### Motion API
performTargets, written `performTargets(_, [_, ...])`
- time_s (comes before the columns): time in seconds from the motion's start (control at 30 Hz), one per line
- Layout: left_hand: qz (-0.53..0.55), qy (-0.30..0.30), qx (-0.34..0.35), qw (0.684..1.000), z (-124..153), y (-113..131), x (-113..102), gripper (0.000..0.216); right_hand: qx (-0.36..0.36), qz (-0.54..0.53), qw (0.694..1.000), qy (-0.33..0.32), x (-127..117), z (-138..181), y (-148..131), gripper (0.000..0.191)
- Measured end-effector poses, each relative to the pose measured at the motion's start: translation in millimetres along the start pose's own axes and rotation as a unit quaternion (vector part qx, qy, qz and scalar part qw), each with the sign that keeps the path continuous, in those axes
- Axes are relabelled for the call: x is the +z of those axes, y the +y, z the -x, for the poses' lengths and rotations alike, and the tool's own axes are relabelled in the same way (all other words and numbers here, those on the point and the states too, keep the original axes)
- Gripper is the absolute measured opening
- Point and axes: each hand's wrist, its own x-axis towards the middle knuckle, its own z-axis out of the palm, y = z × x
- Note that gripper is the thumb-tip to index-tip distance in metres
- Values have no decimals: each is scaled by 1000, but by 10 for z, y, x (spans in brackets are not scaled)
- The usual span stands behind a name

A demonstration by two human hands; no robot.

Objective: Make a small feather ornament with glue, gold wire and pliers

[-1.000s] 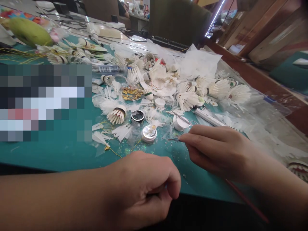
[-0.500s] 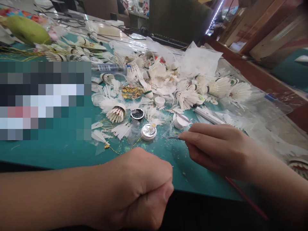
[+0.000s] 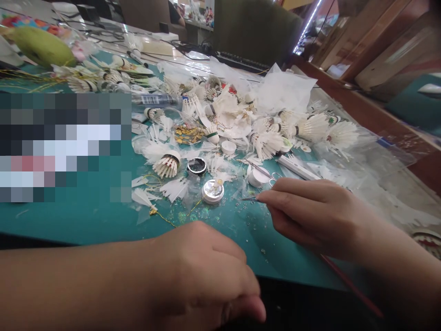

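Note:
In the lower middle, my left hand (image 3: 206,271) is closed, thumb against the bent fingers, near the table's front edge. Whatever it may hold is hidden. My right hand (image 3: 303,207) pinches tweezers (image 3: 250,199), whose thin metal tips point left just above the green mat (image 3: 93,225). Small clear beads or rings (image 3: 248,224) lie scattered below the tips. Left of them stands a small round jar (image 3: 212,193) with a silvery top and a gold piece on it. A gold wire (image 3: 164,219) runs behind my left hand. Scissors (image 3: 258,169) rest across a white round lid (image 3: 259,176).
Shuttlecocks (image 3: 166,165) and loose white feathers (image 3: 175,187) cover the middle. A black-rimmed round container (image 3: 196,166) and gold pieces in plastic (image 3: 189,133) lie among them. Behind stands a dark monitor (image 3: 255,32). A green fruit (image 3: 43,47) lies far left; a blurred patch hides the left side.
My left hand has moved slightly down and right, and its fist has loosened with the thumb now showing below. My right hand and the tweezers have barely moved.

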Motion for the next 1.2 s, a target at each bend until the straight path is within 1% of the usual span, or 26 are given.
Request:
performTargets(0.03, [-14,-1,-5,1000,-16,17,-20,24,1,0,1000,-2,-2,-3,1,17])
performTargets(0.1, [-23,-51,-33,998,-40,64,-74,19,3,0,1000,-5,-5,-8,3,17])
performTargets(0.13, [-11,-95,-50,994,-46,91,-101,22,3,-2,1000,-5,-5,-10,3,17])
performTargets(0.17, [11,-107,-52,993,-48,119,-124,24,3,-4,1000,-5,-5,-11,4,18])
performTargets(0.2, [37,-109,-44,992,-49,145,-142,25,4,-5,1000,-4,-4,-11,4,18])
performTargets(0.23, [34,-110,-64,991,-51,170,-154,26,4,-7,1000,-4,-4,-11,5,18])
performTargets(0.27, [16,-86,-118,989,-55,192,-163,26,5,-9,1000,-4,-4,-9,5,18])
performTargets(0.33, [2,-92,-159,983,-73,222,-181,24,5,-10,1000,-2,-5,-5,5,18])
performTargets(0.37, [1,-119,-177,977,-84,231,-194,23,6,-10,1000,0,-5,-3,5,18])
performTargets(0.4, [-1,-127,-192,973,-94,235,-210,22,6,-11,1000,2,-6,-2,5,17])
performTargets(0.47, [17,-146,-200,969,-107,234,-247,23,5,-11,1000,3,-8,-3,4,17])
performTargets(0.53, [33,-142,-198,969,-110,226,-273,29,4,-10,1000,-1,-12,-8,3,17])
performTargets(0.67, [60,-88,-193,975,-115,216,-266,38,1,-7,1000,-9,-23,-16,3,16])
performTargets(0.77, [131,-53,-209,968,-121,214,-227,36,2,-11,1000,-10,-26,-10,9,17])
performTargets(0.87, [194,-22,-212,958,-115,187,-194,30,4,-17,1000,-16,-27,-1,16,16])
performTargets(0.93, [203,-24,-193,960,-105,146,-185,21,2,-16,1000,-18,-30,1,17,16])
performTargets(1.0, [203,-41,-167,964,-95,100,-185,14,3,-11,1000,-16,-32,1,15,17])
performTargets(1.07, [204,-50,-157,965,-92,70,-190,13,9,-11,1000,-15,-31,1,12,17])
performTargets(1.2, [228,-61,-197,952,-108,80,-202,12,14,-12,1000,-10,-26,1,8,18])
